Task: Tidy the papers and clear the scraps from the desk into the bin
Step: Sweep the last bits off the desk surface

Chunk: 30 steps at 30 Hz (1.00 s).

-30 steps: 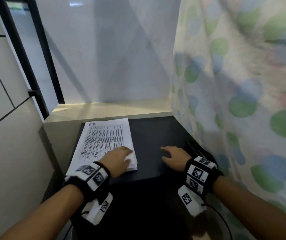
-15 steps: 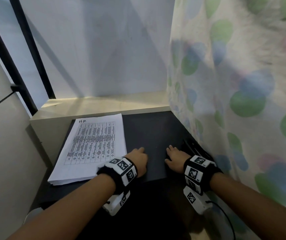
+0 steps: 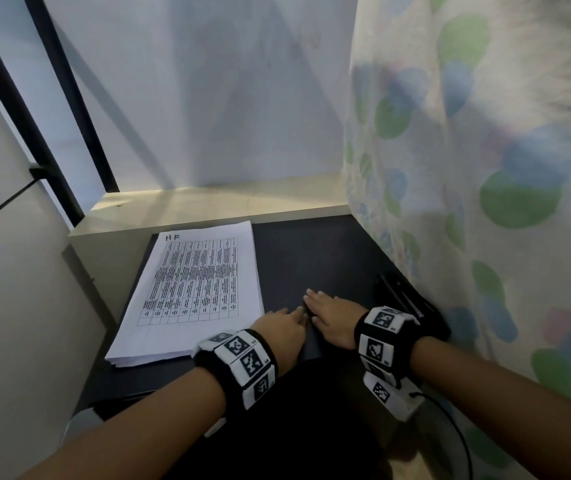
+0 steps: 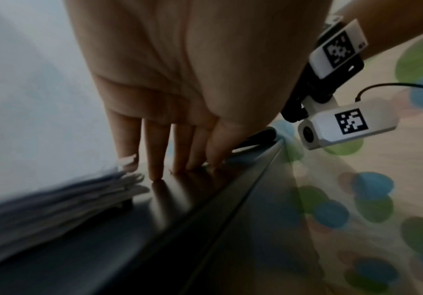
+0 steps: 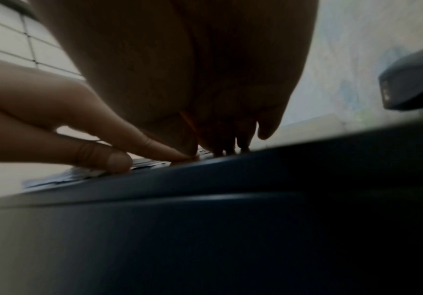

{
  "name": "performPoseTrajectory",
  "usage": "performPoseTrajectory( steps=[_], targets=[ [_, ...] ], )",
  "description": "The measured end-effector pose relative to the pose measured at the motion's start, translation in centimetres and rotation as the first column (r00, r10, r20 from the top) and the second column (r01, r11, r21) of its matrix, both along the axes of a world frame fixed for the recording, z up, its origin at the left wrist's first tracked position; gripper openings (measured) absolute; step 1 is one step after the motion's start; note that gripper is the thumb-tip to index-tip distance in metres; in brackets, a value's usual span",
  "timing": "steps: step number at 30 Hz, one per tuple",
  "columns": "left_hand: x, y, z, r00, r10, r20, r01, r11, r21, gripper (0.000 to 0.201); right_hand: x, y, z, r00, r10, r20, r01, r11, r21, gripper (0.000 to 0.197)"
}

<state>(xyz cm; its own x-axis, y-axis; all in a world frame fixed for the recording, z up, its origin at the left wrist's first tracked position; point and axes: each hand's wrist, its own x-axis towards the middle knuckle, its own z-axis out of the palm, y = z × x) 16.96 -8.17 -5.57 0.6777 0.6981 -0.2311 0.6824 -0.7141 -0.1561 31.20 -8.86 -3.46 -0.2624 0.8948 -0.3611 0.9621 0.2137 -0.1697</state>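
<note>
Both hands lie palm-down on the black desk [image 3: 311,251], side by side near its front edge. Left hand [image 3: 282,329] sits just right of the paper stack [image 3: 194,292], fingers extended and close together, tips on the desk surface (the left wrist view shows the fingers [image 4: 155,151] straight and touching the glossy top, the little finger right at the corner of the stack [image 4: 48,201]). It grips nothing. Right hand [image 3: 334,315] is flat too, fingers straight and pointing away from the person, its thumb side meeting the left hand's fingertips. In the right wrist view the right hand [image 5: 180,75] looms dark overhead with fingertips down on the desk [image 5: 256,199]; the left hand's fingers [image 5: 99,127] come in from the left and touch the same spot. Something pale and thin lies under those fingertips, maybe paper bits, too blurred to tell.

The paper stack is squared up on the left half of the desk, top sheet showing a printed table with "HR" handwritten at its upper left. A black flat object [image 3: 405,299] lies at the desk's right edge, against the dotted curtain [image 3: 485,185]. A pale ledge [image 3: 208,206] runs behind the desk. No bin in view.
</note>
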Motion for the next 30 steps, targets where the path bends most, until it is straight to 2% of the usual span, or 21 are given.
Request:
performPoseTrajectory(
  steps=[4,5,7,10,11,13,16,21,23,30],
  targets=[
    [-0.2,-0.1,0.7,0.993,0.028,0.117,-0.021,0.998,-0.058,0.042,1.2,-1.2,0.6,0.998,0.039,-0.049,-0.035,0.996,0.084,0.049],
    [-0.2,0.2,1.0,0.983,0.072,0.17,-0.06,0.996,-0.073,0.036,1.5,-1.1,0.8,0.995,0.013,-0.094,-0.002,0.993,0.12,0.046],
    [-0.1,0.8,1.6,0.943,0.191,0.273,-0.167,0.98,-0.109,0.029,2.2,-0.6,1.3,0.963,-0.111,-0.247,0.155,0.974,0.165,0.038],
    [0.0,1.5,2.6,0.853,0.345,0.391,-0.306,0.939,-0.16,0.03,2.9,0.3,2.1,0.786,-0.327,-0.524,0.449,0.885,0.121,0.026],
    [0.0,1.8,2.8,0.83,0.37,0.418,-0.333,0.929,-0.162,0.029,3.1,0.5,2.4,0.733,-0.358,-0.578,0.504,0.857,0.108,0.02],
    [0.1,2.4,3.1,0.807,0.393,0.441,-0.364,0.919,-0.153,0.027,3.6,1.0,2.8,0.684,-0.371,-0.629,0.548,0.83,0.107,0.01],
    [0.4,3.0,3.4,0.8,0.414,0.434,-0.377,0.91,-0.173,0.024,4.1,1.3,2.8,0.697,-0.382,-0.607,0.55,0.828,0.11,0.011],
    [1.3,3.5,3.5,0.809,0.485,0.332,-0.407,0.87,-0.277,0.028,3.7,1.2,2.2,0.827,-0.347,-0.443,0.445,0.885,0.138,0.01],
    [1.6,3.8,3.7,0.804,0.495,0.328,-0.41,0.862,-0.297,0.028,3.3,1.5,2.3,0.85,-0.328,-0.412,0.412,0.901,0.134,0.014],
    [2.6,3.5,4.3,0.818,0.504,0.278,-0.444,0.86,-0.252,0.036,2.7,2.6,2.5,0.903,-0.259,-0.343,0.317,0.94,0.126,0.015]
  ],
)
